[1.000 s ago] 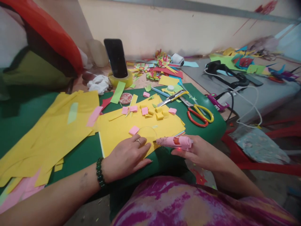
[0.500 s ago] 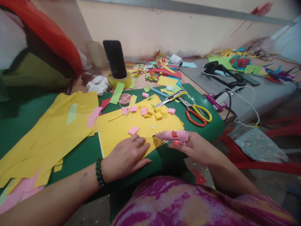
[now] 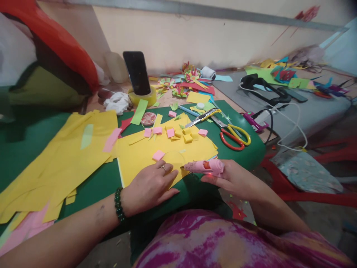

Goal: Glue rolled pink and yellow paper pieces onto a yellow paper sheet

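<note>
My left hand [image 3: 150, 186] lies flat, fingers spread, on the near corner of a yellow paper sheet [image 3: 145, 152]. It wears a ring, with a dark bead bracelet [image 3: 119, 204] at the wrist. My right hand [image 3: 234, 178] grips a pink glue gun [image 3: 205, 166], its nozzle pointing left at the sheet's edge beside my left fingers. A pink paper square [image 3: 158, 155] sits just beyond my left hand. Several small pink and yellow squares [image 3: 178, 132] lie farther up the sheet.
Red-and-yellow scissors [image 3: 232, 136] and a utility knife [image 3: 202, 117] lie on the green board [image 3: 240, 152]. A phone [image 3: 137, 72] stands in a yellow tape roll [image 3: 145, 97]. More yellow sheets [image 3: 55, 160] spread left. Cables and a headset [image 3: 267, 91] lie right.
The glue gun and my right hand shifted slightly, first up and left, then back down a little. My left hand has stayed on the sheet.
</note>
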Demonstrator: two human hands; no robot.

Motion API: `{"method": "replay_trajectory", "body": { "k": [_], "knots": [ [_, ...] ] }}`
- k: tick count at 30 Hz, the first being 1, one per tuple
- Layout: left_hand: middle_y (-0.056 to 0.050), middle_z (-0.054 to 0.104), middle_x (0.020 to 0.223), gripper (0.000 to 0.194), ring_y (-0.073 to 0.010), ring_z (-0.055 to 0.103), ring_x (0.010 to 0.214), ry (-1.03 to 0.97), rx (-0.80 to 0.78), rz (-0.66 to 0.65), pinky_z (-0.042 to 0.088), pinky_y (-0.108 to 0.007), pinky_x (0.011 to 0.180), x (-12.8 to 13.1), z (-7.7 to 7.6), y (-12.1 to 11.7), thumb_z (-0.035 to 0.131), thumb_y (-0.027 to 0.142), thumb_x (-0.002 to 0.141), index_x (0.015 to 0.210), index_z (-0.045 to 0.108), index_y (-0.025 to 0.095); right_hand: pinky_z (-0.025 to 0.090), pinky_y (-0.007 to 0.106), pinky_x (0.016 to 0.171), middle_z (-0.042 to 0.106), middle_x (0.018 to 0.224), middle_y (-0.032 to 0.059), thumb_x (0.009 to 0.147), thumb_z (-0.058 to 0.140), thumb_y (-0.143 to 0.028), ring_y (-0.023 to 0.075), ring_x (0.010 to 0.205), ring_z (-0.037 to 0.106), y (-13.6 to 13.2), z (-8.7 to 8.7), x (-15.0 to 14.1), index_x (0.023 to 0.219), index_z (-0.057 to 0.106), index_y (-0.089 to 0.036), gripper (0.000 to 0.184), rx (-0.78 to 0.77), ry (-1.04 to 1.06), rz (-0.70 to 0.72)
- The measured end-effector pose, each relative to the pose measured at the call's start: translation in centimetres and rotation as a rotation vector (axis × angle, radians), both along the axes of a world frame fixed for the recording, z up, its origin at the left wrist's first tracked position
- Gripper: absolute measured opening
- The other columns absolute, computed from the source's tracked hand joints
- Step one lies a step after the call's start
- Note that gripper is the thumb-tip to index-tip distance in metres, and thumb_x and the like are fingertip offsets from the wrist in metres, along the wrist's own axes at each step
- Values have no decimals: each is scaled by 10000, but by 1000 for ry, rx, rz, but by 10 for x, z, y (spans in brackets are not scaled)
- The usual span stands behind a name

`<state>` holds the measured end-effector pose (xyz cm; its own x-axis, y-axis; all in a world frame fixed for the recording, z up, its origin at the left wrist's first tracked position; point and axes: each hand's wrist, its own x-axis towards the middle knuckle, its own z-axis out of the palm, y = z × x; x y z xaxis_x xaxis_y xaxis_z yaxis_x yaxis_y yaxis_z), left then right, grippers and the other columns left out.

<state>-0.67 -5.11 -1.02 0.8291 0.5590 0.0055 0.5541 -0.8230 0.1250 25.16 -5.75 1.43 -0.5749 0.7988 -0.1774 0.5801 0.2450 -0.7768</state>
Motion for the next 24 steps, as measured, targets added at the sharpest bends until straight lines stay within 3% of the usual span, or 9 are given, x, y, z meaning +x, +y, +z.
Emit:
{"method": "replay_trajectory", "body": {
  "k": [7,13,20,24],
  "knots": [
    [-127,638,1015,317,-268,596,912,-1,1,6,534,-413,785,0,0,0,514,425,916,1036,614,149,438,361,1058,628,1313,-18,939,512,-373,221,1215,585,-1,2,6,1305,593,-337,377,6,-19,-9],
    [-122,635,1010,307,-263,590,920,-21,5,-3,526,-413,810,0,-1,1,511,423,916,1026,609,153,406,351,1095,595,1354,-15,951,495,-373,211,1273,535,0,8,1,1290,609,-302,365,35,86,-54],
    [-125,635,1025,310,-269,588,927,-13,2,5,530,-410,785,-1,-2,0,527,416,908,1054,604,154,442,378,1062,641,1293,-23,938,513,-363,241,1220,582,1,5,2,1279,615,-359,356,12,22,-64],
    [-129,632,1027,313,-269,590,933,-11,8,8,528,-410,792,-2,-3,0,536,427,904,1049,604,158,444,405,1062,658,1267,21,924,525,-410,248,1222,576,-5,11,13,1248,645,-314,358,45,176,-99]
  ]
}}
